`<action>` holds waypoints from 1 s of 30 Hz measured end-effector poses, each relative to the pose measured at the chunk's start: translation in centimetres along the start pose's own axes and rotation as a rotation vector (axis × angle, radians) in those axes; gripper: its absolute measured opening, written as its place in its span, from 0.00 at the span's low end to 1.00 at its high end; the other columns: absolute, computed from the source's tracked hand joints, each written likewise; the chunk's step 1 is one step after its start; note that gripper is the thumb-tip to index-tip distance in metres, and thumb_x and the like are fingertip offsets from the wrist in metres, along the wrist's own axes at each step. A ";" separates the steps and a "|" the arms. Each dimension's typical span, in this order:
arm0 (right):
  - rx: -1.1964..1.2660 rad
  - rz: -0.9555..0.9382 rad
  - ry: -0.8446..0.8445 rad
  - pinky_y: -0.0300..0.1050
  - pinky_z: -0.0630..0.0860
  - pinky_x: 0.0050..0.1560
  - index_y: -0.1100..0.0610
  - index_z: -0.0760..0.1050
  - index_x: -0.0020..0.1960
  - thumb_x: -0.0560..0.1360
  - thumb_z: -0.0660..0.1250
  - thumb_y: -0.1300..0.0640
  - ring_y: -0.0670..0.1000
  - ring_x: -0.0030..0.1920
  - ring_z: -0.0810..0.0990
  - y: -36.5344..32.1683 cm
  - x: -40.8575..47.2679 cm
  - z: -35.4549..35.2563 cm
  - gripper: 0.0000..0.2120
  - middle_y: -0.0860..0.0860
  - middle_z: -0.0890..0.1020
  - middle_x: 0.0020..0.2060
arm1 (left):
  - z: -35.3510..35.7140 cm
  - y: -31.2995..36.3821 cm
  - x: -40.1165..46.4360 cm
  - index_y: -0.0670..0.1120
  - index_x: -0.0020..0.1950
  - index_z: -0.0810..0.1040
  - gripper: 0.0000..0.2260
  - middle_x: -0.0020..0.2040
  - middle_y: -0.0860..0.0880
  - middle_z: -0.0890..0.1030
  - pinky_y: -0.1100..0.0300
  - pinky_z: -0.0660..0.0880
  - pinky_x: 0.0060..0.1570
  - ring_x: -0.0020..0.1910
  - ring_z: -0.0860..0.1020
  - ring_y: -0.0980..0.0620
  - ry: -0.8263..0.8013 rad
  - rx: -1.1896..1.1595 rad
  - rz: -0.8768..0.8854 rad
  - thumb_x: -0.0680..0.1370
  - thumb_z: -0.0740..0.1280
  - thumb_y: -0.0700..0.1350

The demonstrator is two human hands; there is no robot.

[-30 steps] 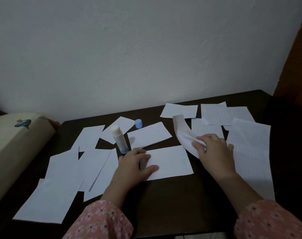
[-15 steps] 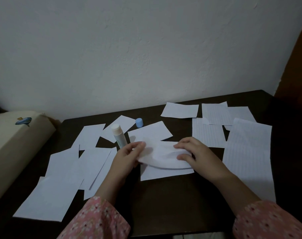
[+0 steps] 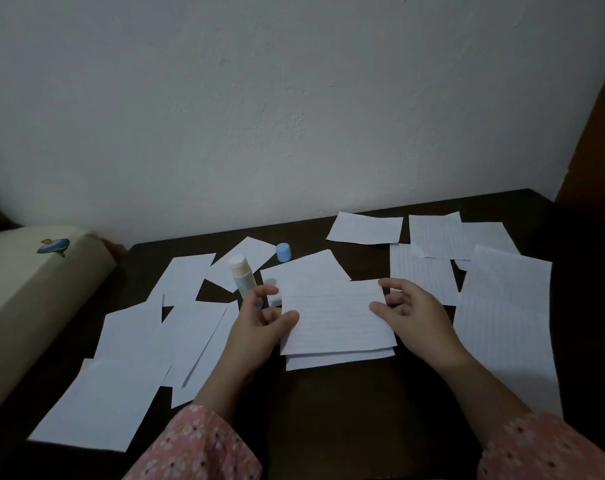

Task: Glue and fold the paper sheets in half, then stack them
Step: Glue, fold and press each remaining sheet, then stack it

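A lined paper sheet (image 3: 335,317) lies flat in front of me, on top of another sheet (image 3: 339,360) whose lower edge shows beneath it. My left hand (image 3: 259,327) pinches the lined sheet's left edge between thumb and fingers. My right hand (image 3: 415,320) holds its right edge, thumb on top. An uncapped glue stick (image 3: 240,275) stands upright just behind my left hand. Its blue cap (image 3: 283,252) sits farther back.
The dark table (image 3: 346,410) carries several loose white sheets at the left (image 3: 128,341) and lined sheets at the right (image 3: 502,320). A beige cushion (image 3: 24,292) adjoins the table's left side. A white wall stands behind.
My right hand carried a curled sheet from the right to the centre. Both hands spread it flat over the sheet lying there.
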State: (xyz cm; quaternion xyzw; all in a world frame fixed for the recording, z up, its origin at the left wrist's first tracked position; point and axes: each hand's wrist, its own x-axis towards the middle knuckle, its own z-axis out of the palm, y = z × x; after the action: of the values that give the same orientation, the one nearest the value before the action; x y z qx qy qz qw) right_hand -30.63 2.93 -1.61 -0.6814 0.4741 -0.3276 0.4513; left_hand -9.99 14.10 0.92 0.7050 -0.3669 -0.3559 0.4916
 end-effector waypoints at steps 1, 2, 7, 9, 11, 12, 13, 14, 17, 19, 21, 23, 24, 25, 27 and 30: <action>-0.043 -0.017 0.015 0.33 0.72 0.41 0.49 0.71 0.67 0.76 0.70 0.54 0.44 0.45 0.79 0.0 -0.1 0.1 0.20 0.47 0.79 0.50 | 0.0 0.0 0.0 0.54 0.56 0.70 0.12 0.43 0.46 0.83 0.59 0.78 0.42 0.42 0.83 0.51 0.021 0.044 0.008 0.76 0.69 0.45; -0.089 -0.038 0.034 0.31 0.71 0.40 0.49 0.72 0.66 0.76 0.69 0.54 0.44 0.43 0.78 -0.1 -0.2 0.2 0.19 0.46 0.79 0.47 | 0.1 -0.1 0.0 0.54 0.53 0.73 0.09 0.43 0.45 0.81 0.60 0.77 0.41 0.43 0.81 0.50 0.045 0.111 0.026 0.76 0.69 0.47; -0.227 -0.110 0.041 0.31 0.69 0.39 0.51 0.75 0.63 0.78 0.67 0.55 0.45 0.39 0.76 0.1 -0.4 0.4 0.14 0.45 0.77 0.40 | 0.3 -0.7 -0.4 0.57 0.47 0.79 0.02 0.45 0.53 0.78 0.70 0.71 0.41 0.45 0.76 0.56 0.050 0.470 0.137 0.76 0.69 0.50; -0.267 -0.131 0.038 0.31 0.69 0.39 0.51 0.76 0.62 0.78 0.66 0.55 0.44 0.40 0.76 0.2 -0.3 0.4 0.13 0.45 0.77 0.40 | 0.3 -0.7 -0.4 0.57 0.47 0.79 0.02 0.45 0.56 0.78 0.71 0.70 0.40 0.45 0.76 0.58 0.041 0.496 0.146 0.76 0.69 0.50; -0.297 -0.133 0.037 0.30 0.68 0.39 0.50 0.76 0.62 0.78 0.66 0.54 0.43 0.41 0.76 0.2 -0.2 0.5 0.13 0.44 0.77 0.40 | 0.3 -0.8 -0.3 0.57 0.47 0.78 0.03 0.45 0.56 0.78 0.71 0.70 0.39 0.45 0.76 0.58 0.045 0.513 0.142 0.75 0.69 0.50; -0.311 -0.133 0.036 0.30 0.68 0.40 0.50 0.76 0.62 0.78 0.66 0.54 0.42 0.41 0.75 0.2 -0.1 0.5 0.13 0.43 0.77 0.41 | 0.2 -0.8 -0.1 0.57 0.47 0.78 0.02 0.45 0.55 0.78 0.70 0.71 0.39 0.44 0.76 0.58 0.047 0.517 0.140 0.75 0.70 0.51; -0.327 -0.134 0.037 0.31 0.68 0.43 0.50 0.76 0.62 0.78 0.66 0.53 0.42 0.41 0.75 0.3 -0.1 0.6 0.13 0.43 0.77 0.41 | 0.1 -0.9 0.0 0.57 0.47 0.79 0.02 0.44 0.54 0.79 0.70 0.72 0.39 0.44 0.77 0.57 0.052 0.522 0.138 0.75 0.70 0.51; -0.343 -0.132 0.038 0.33 0.71 0.45 0.50 0.76 0.62 0.78 0.66 0.53 0.42 0.42 0.75 0.3 0.0 0.7 0.13 0.43 0.77 0.41 | 0.1 -0.9 0.0 0.58 0.46 0.79 0.02 0.44 0.54 0.79 0.70 0.72 0.40 0.44 0.77 0.57 0.054 0.528 0.135 0.75 0.70 0.51; -0.399 -0.118 0.039 0.43 0.75 0.55 0.50 0.77 0.62 0.78 0.66 0.52 0.43 0.44 0.76 0.2 -0.2 0.9 0.13 0.43 0.78 0.42 | 0.1 -1.2 0.2 0.58 0.47 0.79 0.03 0.46 0.56 0.78 0.71 0.70 0.39 0.45 0.76 0.58 0.044 0.546 0.117 0.75 0.70 0.52; -0.432 -0.114 0.050 0.48 0.74 0.61 0.50 0.77 0.62 0.78 0.66 0.52 0.44 0.47 0.76 0.1 -0.1 1.0 0.13 0.44 0.79 0.43 | 0.1 -1.3 0.3 0.58 0.48 0.79 0.03 0.47 0.57 0.78 0.72 0.67 0.38 0.46 0.75 0.60 0.040 0.558 0.110 0.75 0.70 0.52; -0.461 -0.109 0.059 0.49 0.73 0.62 0.50 0.76 0.62 0.78 0.66 0.51 0.44 0.48 0.76 0.1 -0.1 1.0 0.14 0.44 0.79 0.44 | 0.2 -1.3 0.4 0.58 0.49 0.79 0.04 0.47 0.57 0.78 0.72 0.66 0.38 0.46 0.75 0.60 0.038 0.570 0.109 0.75 0.70 0.52; -0.494 -0.115 0.065 0.47 0.71 0.63 0.50 0.76 0.62 0.78 0.66 0.51 0.44 0.48 0.76 0.3 -0.1 1.1 0.13 0.44 0.79 0.45 | 0.2 -1.4 0.5 0.58 0.49 0.79 0.04 0.47 0.56 0.78 0.72 0.67 0.39 0.47 0.75 0.59 0.039 0.583 0.113 0.75 0.70 0.52; -0.508 -0.121 0.067 0.45 0.69 0.63 0.50 0.76 0.63 0.78 0.65 0.51 0.44 0.49 0.76 0.3 0.0 1.1 0.13 0.44 0.79 0.46 | 0.2 -1.4 0.6 0.57 0.49 0.79 0.04 0.47 0.56 0.78 0.72 0.67 0.38 0.47 0.75 0.59 0.039 0.585 0.113 0.75 0.70 0.52; -0.522 -0.128 0.069 0.44 0.67 0.62 0.50 0.76 0.63 0.79 0.65 0.50 0.44 0.49 0.75 0.4 0.0 1.2 0.14 0.44 0.79 0.46 | 0.2 -1.4 0.6 0.57 0.49 0.79 0.04 0.47 0.55 0.78 0.72 0.68 0.38 0.47 0.76 0.58 0.038 0.586 0.114 0.75 0.70 0.52; -0.580 -0.137 0.062 0.43 0.65 0.61 0.49 0.75 0.64 0.79 0.64 0.50 0.44 0.51 0.75 0.4 0.0 1.2 0.14 0.44 0.80 0.47 | 0.2 -1.5 0.7 0.57 0.50 0.79 0.05 0.47 0.55 0.79 0.73 0.68 0.38 0.47 0.76 0.58 0.034 0.589 0.110 0.75 0.70 0.51; -0.695 -0.138 0.043 0.43 0.64 0.62 0.49 0.74 0.66 0.80 0.61 0.49 0.45 0.56 0.73 0.2 0.1 1.3 0.15 0.45 0.80 0.53 | 0.3 -1.6 0.8 0.56 0.51 0.80 0.06 0.48 0.57 0.79 0.74 0.68 0.39 0.47 0.76 0.60 0.019 0.610 0.104 0.75 0.70 0.51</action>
State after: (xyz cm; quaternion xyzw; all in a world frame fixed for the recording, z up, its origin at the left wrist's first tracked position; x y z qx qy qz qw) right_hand -29.56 3.22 -2.23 -0.8176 0.5195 -0.1908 0.1590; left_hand -9.63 13.71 -0.84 0.8037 -0.4877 -0.1971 0.2781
